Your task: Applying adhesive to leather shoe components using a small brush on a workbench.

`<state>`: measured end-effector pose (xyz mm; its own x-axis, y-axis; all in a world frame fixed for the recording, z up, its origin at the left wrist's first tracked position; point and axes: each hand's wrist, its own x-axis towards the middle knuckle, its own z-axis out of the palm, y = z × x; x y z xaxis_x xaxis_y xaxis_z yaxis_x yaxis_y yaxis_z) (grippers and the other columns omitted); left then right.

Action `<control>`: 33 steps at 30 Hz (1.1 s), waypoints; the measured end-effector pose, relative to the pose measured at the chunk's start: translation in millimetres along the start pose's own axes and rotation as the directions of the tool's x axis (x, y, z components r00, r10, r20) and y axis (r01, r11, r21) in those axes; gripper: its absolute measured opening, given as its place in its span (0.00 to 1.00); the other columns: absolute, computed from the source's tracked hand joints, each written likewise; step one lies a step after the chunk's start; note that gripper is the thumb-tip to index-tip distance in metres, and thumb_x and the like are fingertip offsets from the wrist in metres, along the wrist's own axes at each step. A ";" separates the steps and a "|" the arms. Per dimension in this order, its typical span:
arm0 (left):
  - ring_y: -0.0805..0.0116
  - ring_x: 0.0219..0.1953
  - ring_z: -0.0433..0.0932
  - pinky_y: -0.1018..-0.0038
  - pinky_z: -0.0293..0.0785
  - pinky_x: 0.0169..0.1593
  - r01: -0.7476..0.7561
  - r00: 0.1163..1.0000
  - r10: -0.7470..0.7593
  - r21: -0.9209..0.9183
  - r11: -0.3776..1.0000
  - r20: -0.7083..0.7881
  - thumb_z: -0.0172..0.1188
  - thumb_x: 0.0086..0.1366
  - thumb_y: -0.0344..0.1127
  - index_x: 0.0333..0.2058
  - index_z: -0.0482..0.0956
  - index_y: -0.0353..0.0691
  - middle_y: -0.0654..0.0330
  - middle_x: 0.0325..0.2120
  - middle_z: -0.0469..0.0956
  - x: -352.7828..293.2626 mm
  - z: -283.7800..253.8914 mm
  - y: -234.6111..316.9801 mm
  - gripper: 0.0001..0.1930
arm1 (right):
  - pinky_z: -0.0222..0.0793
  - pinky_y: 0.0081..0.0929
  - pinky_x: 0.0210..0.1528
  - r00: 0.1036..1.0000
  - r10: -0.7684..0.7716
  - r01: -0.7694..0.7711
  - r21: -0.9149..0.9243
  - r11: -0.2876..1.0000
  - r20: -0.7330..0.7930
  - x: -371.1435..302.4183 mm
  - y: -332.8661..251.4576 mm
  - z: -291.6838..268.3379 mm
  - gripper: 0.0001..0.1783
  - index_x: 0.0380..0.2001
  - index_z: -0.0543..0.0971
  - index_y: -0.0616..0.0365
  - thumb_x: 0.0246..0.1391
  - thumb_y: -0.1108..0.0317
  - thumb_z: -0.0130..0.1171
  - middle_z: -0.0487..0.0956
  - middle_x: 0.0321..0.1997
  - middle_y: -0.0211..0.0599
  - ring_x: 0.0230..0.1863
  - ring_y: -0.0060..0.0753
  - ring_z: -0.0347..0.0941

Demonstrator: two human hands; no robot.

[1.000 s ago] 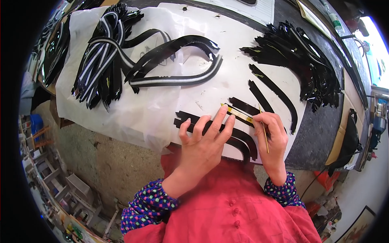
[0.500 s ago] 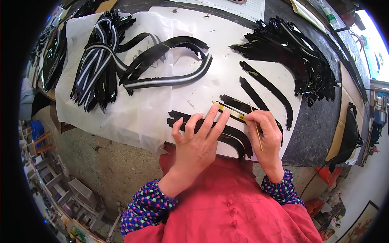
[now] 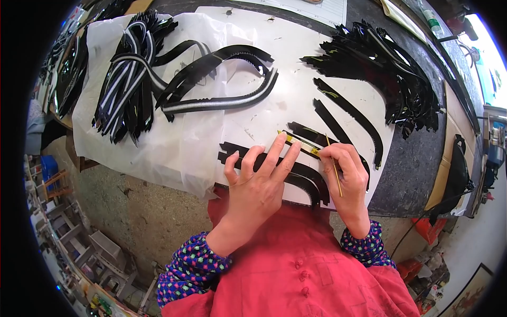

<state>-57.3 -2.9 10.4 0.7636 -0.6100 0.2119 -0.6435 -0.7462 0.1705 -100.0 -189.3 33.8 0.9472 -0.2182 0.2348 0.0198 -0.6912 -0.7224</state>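
My left hand [image 3: 257, 182] lies with its fingers spread over curved black strips [image 3: 309, 173] on the white board. Its fingertips rest at a narrow strip with a yellow edging piece [image 3: 313, 150]; much of that strip is hidden by the fingers. A thin tan stick [image 3: 335, 170] is pinched in my right hand [image 3: 348, 174], which touches the strip's right end. Just beyond the hands, more loose black strips [image 3: 359, 114] lie apart from each other.
A heap of black strips [image 3: 406, 87] covers the board's far right. At left, a bundle of black-and-white strips [image 3: 124, 87] and a looped strip [image 3: 227, 105] lie on translucent sheeting [image 3: 158, 153]. A black bag [image 3: 455, 174] sits at the table's right side.
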 end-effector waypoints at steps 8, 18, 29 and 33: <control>0.67 0.56 0.64 0.61 0.48 0.64 0.005 1.000 -0.005 -0.033 0.999 -0.001 0.59 0.56 0.28 0.64 0.72 0.63 0.73 0.66 0.67 -1.2 1.5 -1.3 0.36 | 0.76 0.31 0.36 1.000 0.026 -0.026 -0.060 0.998 -0.001 5.7 -9.4 -6.1 0.10 0.42 0.79 0.63 0.58 0.83 0.60 0.79 0.39 0.43 0.35 0.39 0.79; 0.69 0.55 0.64 0.60 0.48 0.64 0.018 0.999 -0.019 -0.028 0.999 -0.036 0.60 0.56 0.31 0.62 0.75 0.63 0.74 0.65 0.67 -1.6 3.5 -0.6 0.33 | 0.63 0.17 0.24 0.970 0.204 -0.243 0.471 0.848 0.134 28.9 -13.8 24.0 0.11 0.39 0.80 0.66 0.71 0.69 0.52 0.75 0.28 0.32 0.22 0.17 0.68; 0.73 0.59 0.64 0.56 0.47 0.66 0.047 0.999 -0.048 -0.050 0.998 -0.018 0.61 0.60 0.38 0.60 0.74 0.61 0.75 0.67 0.65 -3.3 5.1 -0.2 0.27 | 0.65 0.19 0.23 0.980 0.148 -0.188 0.364 0.912 0.135 27.5 -4.6 33.2 0.11 0.38 0.80 0.65 0.70 0.69 0.53 0.77 0.29 0.34 0.22 0.19 0.70; 0.74 0.59 0.64 0.57 0.47 0.66 0.053 0.998 -0.055 -0.057 0.997 -0.023 0.61 0.59 0.38 0.59 0.75 0.62 0.75 0.67 0.65 -3.0 4.6 0.3 0.27 | 0.65 0.19 0.23 0.986 0.104 -0.145 0.360 0.922 0.132 27.4 -1.8 34.6 0.10 0.39 0.80 0.65 0.70 0.70 0.53 0.77 0.30 0.35 0.21 0.20 0.70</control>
<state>-59.6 -2.5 5.5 0.7961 -0.5622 0.2240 -0.6040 -0.7614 0.2357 -63.0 -170.2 19.0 0.9781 -0.1959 0.0704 -0.0043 -0.3572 -0.9340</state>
